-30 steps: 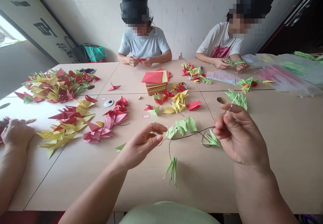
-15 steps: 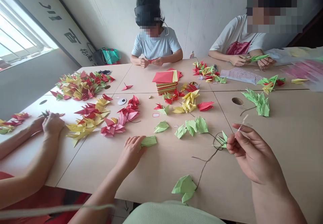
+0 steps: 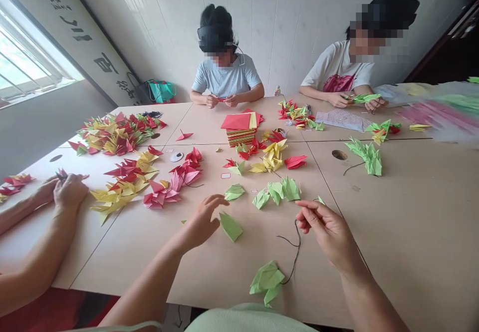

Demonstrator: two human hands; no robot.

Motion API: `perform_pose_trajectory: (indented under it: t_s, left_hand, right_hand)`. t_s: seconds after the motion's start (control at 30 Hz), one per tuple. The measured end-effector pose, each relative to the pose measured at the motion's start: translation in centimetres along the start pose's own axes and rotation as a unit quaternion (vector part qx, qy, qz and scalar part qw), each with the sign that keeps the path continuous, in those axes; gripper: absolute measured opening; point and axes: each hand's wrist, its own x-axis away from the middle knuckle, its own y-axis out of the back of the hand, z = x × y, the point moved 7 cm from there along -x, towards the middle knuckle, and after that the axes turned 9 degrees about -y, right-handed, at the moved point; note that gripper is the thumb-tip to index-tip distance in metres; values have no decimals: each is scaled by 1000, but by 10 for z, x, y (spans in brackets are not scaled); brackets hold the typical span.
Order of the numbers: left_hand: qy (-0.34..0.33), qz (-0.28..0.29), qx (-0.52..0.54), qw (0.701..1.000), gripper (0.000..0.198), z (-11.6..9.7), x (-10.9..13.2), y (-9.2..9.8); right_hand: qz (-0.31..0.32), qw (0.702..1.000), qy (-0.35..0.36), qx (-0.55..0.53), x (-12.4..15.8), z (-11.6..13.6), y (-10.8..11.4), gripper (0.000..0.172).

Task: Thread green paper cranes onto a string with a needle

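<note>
My left hand (image 3: 202,223) is just left of a green folded paper crane (image 3: 231,226); its fingers are spread and hold nothing. My right hand (image 3: 325,226) has thumb and fingertips pinched together on a dark string (image 3: 297,252), which trails down from it. The string's lower end reaches a green folded paper cluster (image 3: 268,278) near the table's front edge. Several green cranes (image 3: 276,192) sit just beyond my right fingertips, and one more green crane (image 3: 234,191) lies beyond my left hand. Part of another green piece shows behind my right hand.
A stack of coloured paper (image 3: 239,130) stands mid-table. Heaps of red, yellow and green cranes (image 3: 118,133) lie on the left. Another person's hands (image 3: 69,189) work at the left; two people sit opposite. A round hole (image 3: 340,155) opens in the table on the right.
My left hand has let go of the green crane, which now lies turned on the table. My right hand has moved left; the pale slim thing at its fingertips no longer shows.
</note>
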Motion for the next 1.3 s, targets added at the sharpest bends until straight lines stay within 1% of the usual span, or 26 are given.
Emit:
perform_pose_trajectory:
  t_s: [0.03, 0.1, 0.17, 0.27, 0.37, 0.43, 0.5, 0.6, 0.7, 0.77, 0.87, 0.9, 0.97, 1.07, 1.13, 1.2, 1.3]
  left_hand:
    - [11, -18, -1, 1000, 47, 2, -6, 1]
    - [42, -55, -6, 998, 39, 9, -20, 1]
    - [69, -73, -6, 995, 32, 15, -37, -4]
    - [83, -64, 24, 994, 25, 17, -58, -16]
    - [58, -48, 101, 992, 19, 3, -65, -25]
    - [30, -31, 171, 984, 24, -15, -62, -27]
    - [5, -9, 241, 971, 28, -36, -53, -27]
    - [-15, 16, 314, 949, 23, -62, -38, -23]
    - [-22, 26, 358, 933, 20, -81, -24, -19]
    - [-32, 25, 397, 917, 20, -93, -18, -17]
    - [-69, 22, 451, 889, 14, -109, -10, -14]
    - [-86, 16, 454, 887, 11, -114, -8, -12]
    - [-126, -11, 431, 894, 6, -119, -3, -6]
    - [-205, -51, 341, 916, 6, -125, 5, 5]
    - [-264, -55, 274, 923, 10, -130, 10, 10]
    - [-318, -48, 222, 920, 17, -136, 15, 12]
    - [-387, -40, 179, 904, 23, -145, 21, 14]
  right_hand:
    - [-7, 1000, -1, 1, -1, -4, 0, 30]
    - [-13, 1000, -5, 1, -2, -11, -3, 32]
    - [-6, 1000, -9, 1, -2, -19, -9, 35]
    - [10, 1000, -10, 0, -1, -26, -17, 38]
    - [16, 1000, -12, -2, 0, -28, -22, 40]
    - [16, 1000, -17, -7, 1, -26, -23, 41]
    - [22, 999, -25, -13, 2, -22, -25, 42]
    - [45, 998, -34, -25, 7, -9, -30, 42]
    - [86, 995, -30, -46, 14, 9, -39, 34]
    - [105, 993, -16, -60, 20, 21, -43, 27]
    - [99, 993, 10, -66, 27, 35, -44, 21]
    - [94, 993, 15, -65, 29, 38, -44, 20]
    - [94, 993, 15, -66, 33, 42, -44, 17]
    - [133, 987, 19, -91, 36, 48, -44, 23]
    - [158, 981, 33, -110, 38, 53, -44, 29]
    - [168, 979, 38, -106, 39, 55, -44, 29]
    - [165, 984, 34, -62, 39, 55, -46, 21]
